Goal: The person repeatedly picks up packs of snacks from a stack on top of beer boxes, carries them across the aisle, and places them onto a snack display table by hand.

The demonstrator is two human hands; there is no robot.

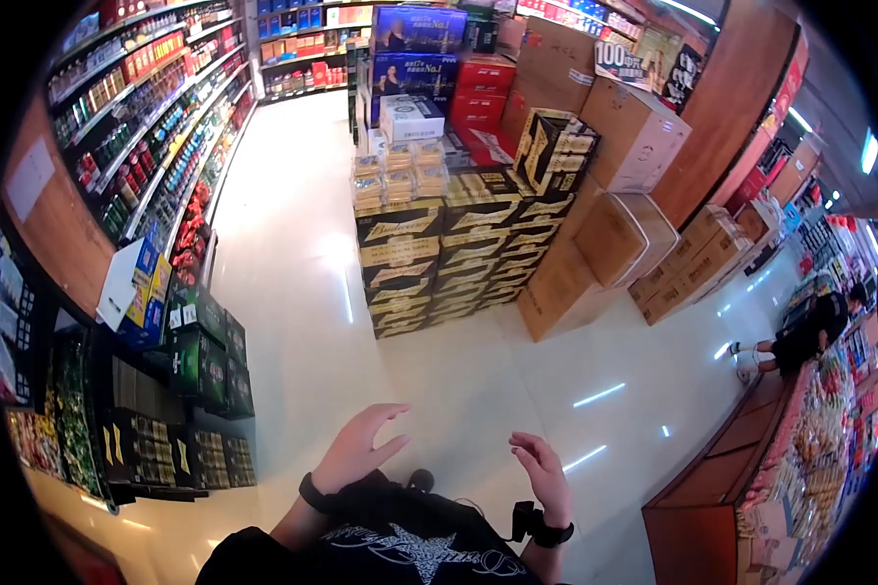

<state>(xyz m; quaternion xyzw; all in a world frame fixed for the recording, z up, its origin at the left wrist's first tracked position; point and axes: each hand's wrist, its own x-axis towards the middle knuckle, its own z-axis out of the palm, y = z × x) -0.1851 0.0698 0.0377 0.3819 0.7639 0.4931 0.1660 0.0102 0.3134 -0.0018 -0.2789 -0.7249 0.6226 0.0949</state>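
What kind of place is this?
Probably a shop, like a supermarket. You can see long shelves of bottles, a big stack of boxes, and a wooden stand piled with small packets.

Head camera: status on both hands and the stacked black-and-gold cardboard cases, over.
Left hand and right hand open, empty, apart. Black-and-gold cases ahead, neither hand touching. Large brown cardboard boxes to their right.

We saw a glossy, smooth tiled floor (302,292) through the middle of the frame. At upper right we saw matt brown cardboard cartons (634,136) beside a smooth wooden pillar (732,97); at lower centre, a matt black cloth shirt (400,546) with a pale print.
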